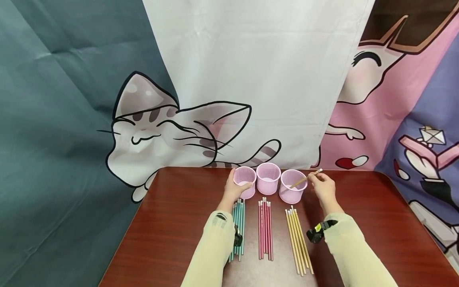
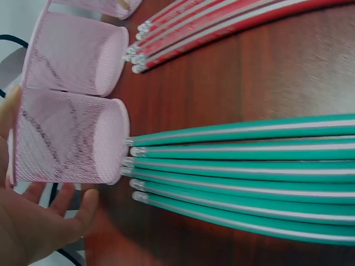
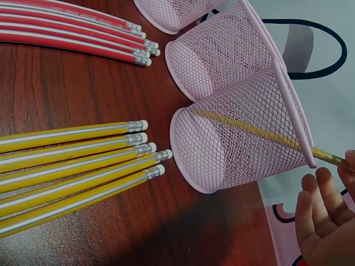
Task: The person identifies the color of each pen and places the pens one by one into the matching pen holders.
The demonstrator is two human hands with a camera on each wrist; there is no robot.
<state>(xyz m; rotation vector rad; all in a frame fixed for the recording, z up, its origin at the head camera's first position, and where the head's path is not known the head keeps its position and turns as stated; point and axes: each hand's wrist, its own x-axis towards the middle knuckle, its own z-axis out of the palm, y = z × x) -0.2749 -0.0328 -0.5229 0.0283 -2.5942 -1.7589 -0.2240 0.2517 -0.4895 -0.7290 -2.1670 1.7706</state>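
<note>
My left hand (image 1: pixel 233 190) holds the left pink mesh pencil cup (image 1: pixel 247 194), with the thumb at its near side and the other fingers around its left. In my right hand (image 1: pixel 324 190) a yellow pencil (image 3: pixel 252 128) is pinched near its eraser end. That pencil slants down into the right mesh cup (image 1: pixel 291 196), its lower end showing through the mesh near the base. Between these two stands the middle mesh cup (image 1: pixel 268 187). Green pencils (image 2: pixel 238 166) lie before the left cup, red pencils (image 1: pixel 265 231) before the middle one, and yellow pencils (image 3: pixel 72 166) before the right one.
All of this stands on a reddish-brown table (image 1: pixel 172 223), the cups in a row near its far edge. Behind that edge hangs a cloth backdrop (image 1: pixel 269 79) with cartoon figures. The pencils' eraser ends point toward the cups.
</note>
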